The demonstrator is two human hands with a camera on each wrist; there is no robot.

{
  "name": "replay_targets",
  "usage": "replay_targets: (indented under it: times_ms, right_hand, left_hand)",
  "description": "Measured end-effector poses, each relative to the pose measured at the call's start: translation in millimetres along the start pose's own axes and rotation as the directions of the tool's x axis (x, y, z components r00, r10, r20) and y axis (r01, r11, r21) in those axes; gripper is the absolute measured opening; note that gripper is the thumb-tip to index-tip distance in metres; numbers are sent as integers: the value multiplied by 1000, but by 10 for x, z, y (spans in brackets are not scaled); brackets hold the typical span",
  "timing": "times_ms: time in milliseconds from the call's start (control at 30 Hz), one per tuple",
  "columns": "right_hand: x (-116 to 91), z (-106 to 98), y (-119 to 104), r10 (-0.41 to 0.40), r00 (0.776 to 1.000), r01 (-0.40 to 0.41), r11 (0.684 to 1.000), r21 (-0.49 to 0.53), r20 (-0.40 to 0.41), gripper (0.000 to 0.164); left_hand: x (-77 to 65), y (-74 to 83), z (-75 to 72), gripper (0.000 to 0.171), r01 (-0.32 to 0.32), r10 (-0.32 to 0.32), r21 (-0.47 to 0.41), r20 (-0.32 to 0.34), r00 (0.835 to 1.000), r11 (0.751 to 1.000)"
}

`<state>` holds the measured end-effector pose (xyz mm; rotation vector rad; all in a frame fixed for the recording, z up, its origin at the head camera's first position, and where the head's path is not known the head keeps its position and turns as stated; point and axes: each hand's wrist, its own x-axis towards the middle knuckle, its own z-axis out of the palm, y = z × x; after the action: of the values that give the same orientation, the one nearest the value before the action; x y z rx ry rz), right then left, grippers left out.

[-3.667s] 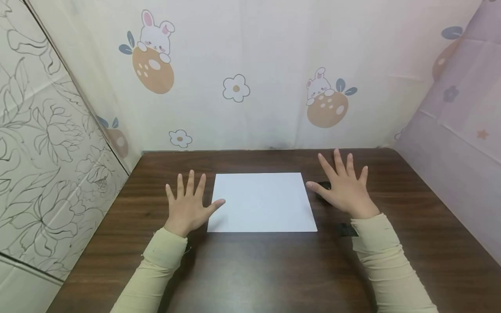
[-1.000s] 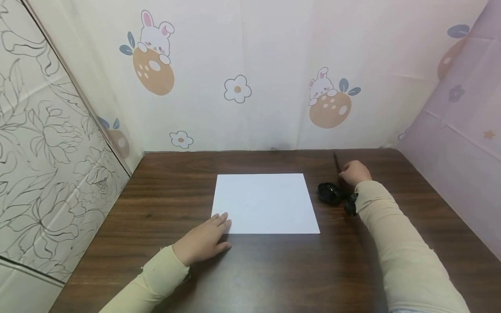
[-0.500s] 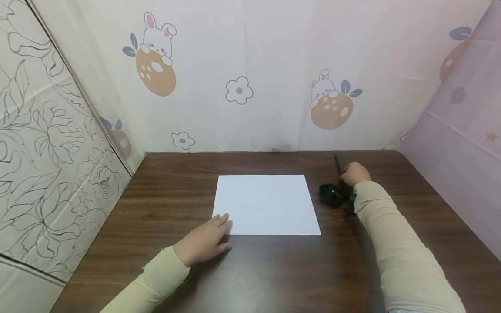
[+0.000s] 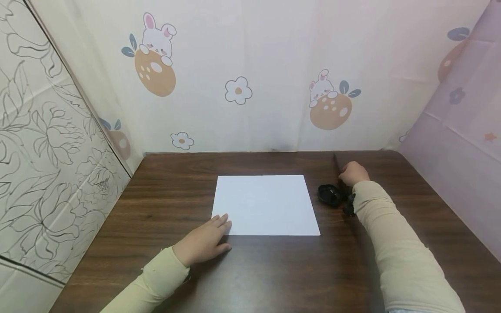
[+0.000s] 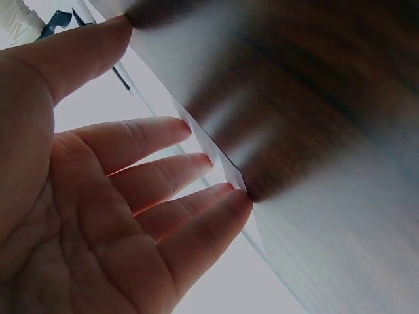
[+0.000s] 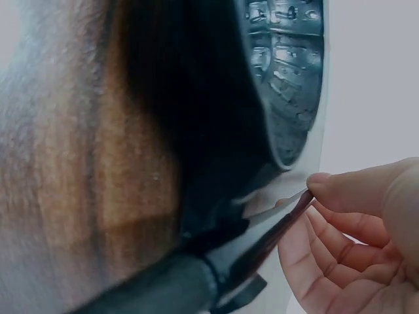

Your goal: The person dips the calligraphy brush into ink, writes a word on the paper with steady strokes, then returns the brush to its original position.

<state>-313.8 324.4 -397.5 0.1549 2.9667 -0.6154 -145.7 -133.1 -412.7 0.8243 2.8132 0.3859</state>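
Observation:
My left hand point(image 4: 205, 243) rests with straight fingers on the front left corner of a white sheet of paper point(image 4: 266, 204). In the left wrist view its fingertips lie along the paper's edge, thumb spread apart. My right hand point(image 4: 354, 173) pinches a slender, dark brush-like stick point(image 4: 336, 161) between thumb and fingertips, right of the paper. The right wrist view shows the reddish-brown stick point(image 6: 278, 230) running from the fingertips toward a thick black piece point(image 6: 163, 284). Beside the hand stands a round black dish point(image 4: 329, 195). Its inside point(image 6: 288, 78) looks ridged and shiny.
A small black object point(image 4: 349, 205) sits near the dish, partly covered by the right sleeve. The dark brown wooden table point(image 4: 274, 274) meets a patterned cloth wall point(image 4: 274, 108) at the back. More printed cloth hangs at both sides.
Earlier both hands were spread over the table. The left has since come down onto the paper's corner, and the right has taken hold of the stick. Over the last second both stay almost still.

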Motion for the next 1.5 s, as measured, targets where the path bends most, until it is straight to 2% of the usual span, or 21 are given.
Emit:
replay_targets:
  times_ms: [267,633,833,1167,1500]
  right_hand:
    - [31,-90,-6,-9,1000,9,999,30,5,45]
    - [-45,-391,-154,-60,998,58,993,99,19,53]
    - [-103,-548,-267,-48,999,44,990,137,25,54]
    - [-176,-726,-360,-60,989,93,963,252,-136,52]
    - [-317,-838,-388,-71,946,180,927,329,-316,49]
  left_hand:
    - [1,1,1,62,8,-8,-6,4,1000,1000]
    - [-10,0,-6,62,4,-4,-5,6,1000,1000]
    - [-8,2,1,62,4,-4,1,8,1000,1000]
    - [-2,9,-1,62,-4,4,-7,-1,1000,1000]
    - [5,12,11,62,6,-6,0,5,1000,1000]
